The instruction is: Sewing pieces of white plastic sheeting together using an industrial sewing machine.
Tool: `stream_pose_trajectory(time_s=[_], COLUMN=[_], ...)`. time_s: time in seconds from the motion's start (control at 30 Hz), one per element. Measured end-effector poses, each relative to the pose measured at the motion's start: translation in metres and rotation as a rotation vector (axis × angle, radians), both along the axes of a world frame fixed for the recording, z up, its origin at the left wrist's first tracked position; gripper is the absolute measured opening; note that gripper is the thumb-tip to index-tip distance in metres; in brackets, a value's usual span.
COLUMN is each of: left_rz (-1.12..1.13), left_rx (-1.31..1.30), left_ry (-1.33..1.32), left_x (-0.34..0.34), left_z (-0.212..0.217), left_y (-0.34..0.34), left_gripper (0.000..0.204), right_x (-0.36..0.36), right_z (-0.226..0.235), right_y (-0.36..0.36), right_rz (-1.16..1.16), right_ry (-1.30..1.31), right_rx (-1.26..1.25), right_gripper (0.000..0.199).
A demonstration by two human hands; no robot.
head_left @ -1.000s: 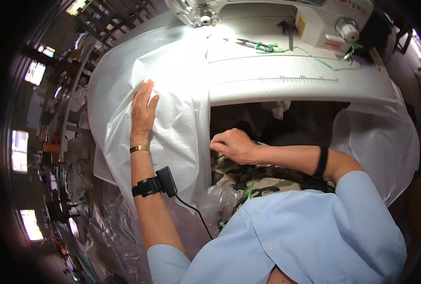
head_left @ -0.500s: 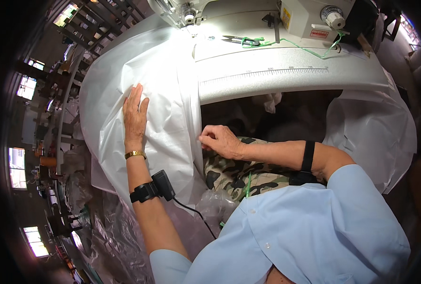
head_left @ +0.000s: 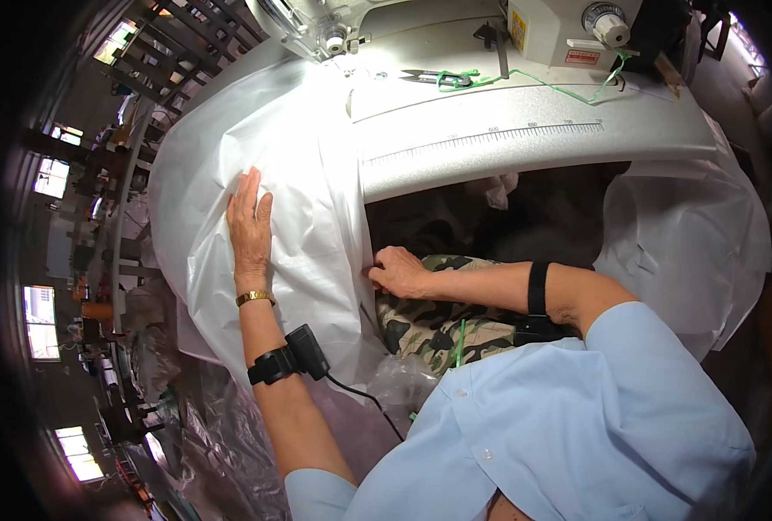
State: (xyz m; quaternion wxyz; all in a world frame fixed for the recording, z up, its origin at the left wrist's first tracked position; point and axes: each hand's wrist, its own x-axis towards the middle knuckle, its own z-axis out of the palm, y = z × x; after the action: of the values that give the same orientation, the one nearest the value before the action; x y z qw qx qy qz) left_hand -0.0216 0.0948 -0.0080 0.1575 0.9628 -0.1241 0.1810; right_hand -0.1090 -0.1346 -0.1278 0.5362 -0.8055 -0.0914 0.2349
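A large white plastic sheet (head_left: 303, 234) drapes over the left of the sewing table and hangs down toward my lap. My left hand (head_left: 250, 234) lies flat on it, fingers stretched out and close together, thumb a little apart. At the sheet's right edge my right hand (head_left: 399, 272) is closed, its fingertips curled in a pinch on the folded border. Above both hands, the sewing machine's needle end (head_left: 336, 43) stands over the far part of the sheet in bright lamp light.
Thread snips (head_left: 438, 78) with green string lie on the silver table (head_left: 525, 139), which bears a ruler scale. At the upper right is the machine's body with a dial (head_left: 607, 24). More white sheeting (head_left: 681, 252) hangs at right. Crumpled clear plastic (head_left: 221, 434) lies at lower left.
My left hand has come slightly nearer to me, still flat on the sheet. My right hand's fingers have turned in closer against the sheet's edge. The whole view has shifted a little.
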Motion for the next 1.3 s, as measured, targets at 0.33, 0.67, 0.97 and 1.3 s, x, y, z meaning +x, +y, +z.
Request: stream_pose_trajectory(time_s=[0.33,0.67,0.97,1.3], left_rz=[-0.030,-0.048,-0.199,0.040], left_rx=[-0.026,-0.109,-0.034,0.024], left_ry=[0.002,0.088,0.133,0.054], left_x=[0.003,-0.006,-0.103,-0.201], left_z=[-0.004,0.006,0.040,0.035], left_y=[0.008,-0.002,-0.130,-0.154], left_gripper=[0.057,0.061,0.068,0.054], right_x=[-0.011,-0.018,-0.033,-0.036], right_z=[0.172,0.051,0.128,0.051], right_y=[-0.085,-0.268,-0.166,-0.082], right_rz=[0.152,0.050,0.169,0.215], right_ry=[0.050,0.171,-0.560,0.478], right_rx=[0.760,-0.080,-0.136,0.710], right_gripper=[0.034,0.030,0.029,0.018])
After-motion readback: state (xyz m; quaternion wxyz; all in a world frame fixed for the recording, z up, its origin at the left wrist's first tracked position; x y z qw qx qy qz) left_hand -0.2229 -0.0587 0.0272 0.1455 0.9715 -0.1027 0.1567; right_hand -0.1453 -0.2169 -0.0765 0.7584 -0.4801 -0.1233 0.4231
